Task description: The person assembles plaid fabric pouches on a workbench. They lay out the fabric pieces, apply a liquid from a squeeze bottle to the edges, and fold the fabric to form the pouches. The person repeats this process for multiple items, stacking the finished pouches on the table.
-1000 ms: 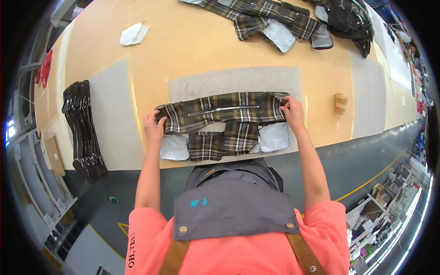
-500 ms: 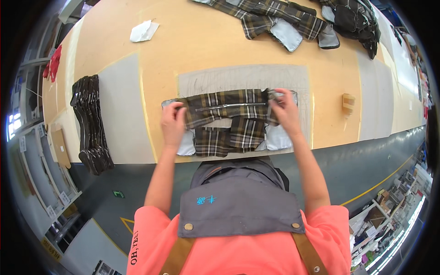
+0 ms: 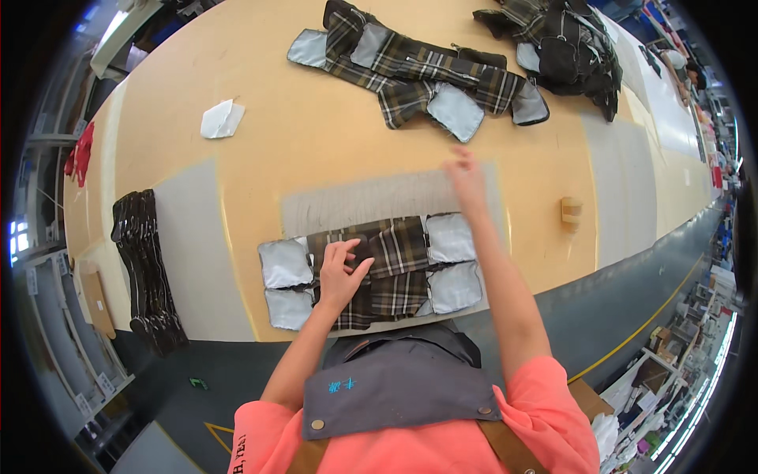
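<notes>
A folded plaid garment [image 3: 395, 265] with grey lining pockets turned out lies on a grey mat [image 3: 371, 201] at the near edge of the wooden table. My left hand [image 3: 341, 272] rests flat on its middle, fingers spread, pressing it down. My right hand [image 3: 467, 180] hovers blurred above the mat beyond the garment, fingers apart and holding nothing.
More plaid garments [image 3: 426, 71] lie spread at the far side, with a dark heap [image 3: 564, 43] at the far right. A white scrap [image 3: 221, 118] sits far left. A stack of black hangers [image 3: 146, 268] lies left; a small wooden block [image 3: 570, 213] sits right.
Both hands folded the garment's top edge down toward me. The left hand then settled on the folded garment; the right hand let go and lifted away toward the far side.
</notes>
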A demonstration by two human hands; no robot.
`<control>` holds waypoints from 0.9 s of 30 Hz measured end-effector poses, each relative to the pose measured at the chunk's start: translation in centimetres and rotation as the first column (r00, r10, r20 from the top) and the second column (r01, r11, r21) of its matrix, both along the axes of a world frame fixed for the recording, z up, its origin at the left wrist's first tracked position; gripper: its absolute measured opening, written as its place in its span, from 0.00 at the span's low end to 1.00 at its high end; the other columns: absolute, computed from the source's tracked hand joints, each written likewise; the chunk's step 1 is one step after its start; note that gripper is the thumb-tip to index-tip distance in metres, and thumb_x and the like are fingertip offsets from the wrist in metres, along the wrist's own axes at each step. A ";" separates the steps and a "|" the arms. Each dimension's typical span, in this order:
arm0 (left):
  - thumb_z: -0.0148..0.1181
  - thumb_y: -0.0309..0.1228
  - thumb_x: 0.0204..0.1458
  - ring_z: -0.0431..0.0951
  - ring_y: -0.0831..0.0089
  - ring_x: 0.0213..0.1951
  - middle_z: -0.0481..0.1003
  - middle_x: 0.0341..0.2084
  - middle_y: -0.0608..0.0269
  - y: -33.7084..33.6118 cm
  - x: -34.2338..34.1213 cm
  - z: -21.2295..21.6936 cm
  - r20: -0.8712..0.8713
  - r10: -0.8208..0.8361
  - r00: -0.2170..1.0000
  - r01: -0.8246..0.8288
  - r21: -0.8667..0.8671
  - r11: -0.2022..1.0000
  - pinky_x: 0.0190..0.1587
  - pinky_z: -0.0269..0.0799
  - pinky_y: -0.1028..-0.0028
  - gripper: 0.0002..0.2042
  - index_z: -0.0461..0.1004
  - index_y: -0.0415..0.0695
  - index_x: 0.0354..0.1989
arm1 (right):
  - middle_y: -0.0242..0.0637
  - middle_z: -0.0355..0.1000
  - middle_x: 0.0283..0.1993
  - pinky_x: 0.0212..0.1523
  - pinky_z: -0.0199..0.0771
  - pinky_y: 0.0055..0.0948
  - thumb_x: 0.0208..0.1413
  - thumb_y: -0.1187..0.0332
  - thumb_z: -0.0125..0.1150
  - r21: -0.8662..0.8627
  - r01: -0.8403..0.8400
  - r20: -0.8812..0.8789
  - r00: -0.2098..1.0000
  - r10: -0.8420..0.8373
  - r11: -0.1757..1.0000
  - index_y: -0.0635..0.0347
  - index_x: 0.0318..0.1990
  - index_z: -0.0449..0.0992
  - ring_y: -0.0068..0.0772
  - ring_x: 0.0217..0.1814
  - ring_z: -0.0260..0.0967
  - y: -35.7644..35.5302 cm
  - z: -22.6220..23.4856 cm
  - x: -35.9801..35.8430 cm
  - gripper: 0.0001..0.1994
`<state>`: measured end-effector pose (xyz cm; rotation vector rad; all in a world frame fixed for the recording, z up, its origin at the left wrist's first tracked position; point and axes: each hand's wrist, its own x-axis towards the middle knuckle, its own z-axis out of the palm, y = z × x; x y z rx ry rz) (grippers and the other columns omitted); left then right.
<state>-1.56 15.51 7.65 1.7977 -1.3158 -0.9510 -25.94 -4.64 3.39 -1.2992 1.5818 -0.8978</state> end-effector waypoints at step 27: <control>0.57 0.54 0.54 0.70 0.57 0.53 0.68 0.51 0.54 -8.2 0.7 4.1 -0.850 0.472 -0.235 -0.144 0.511 0.848 0.58 0.67 0.56 0.35 0.58 0.42 0.61 | 0.45 0.73 0.44 0.42 0.73 0.30 0.53 0.63 0.66 -0.715 -0.475 -0.138 0.815 0.562 0.513 0.70 0.53 0.71 0.36 0.41 0.72 -6.4 46.0 11.4 0.24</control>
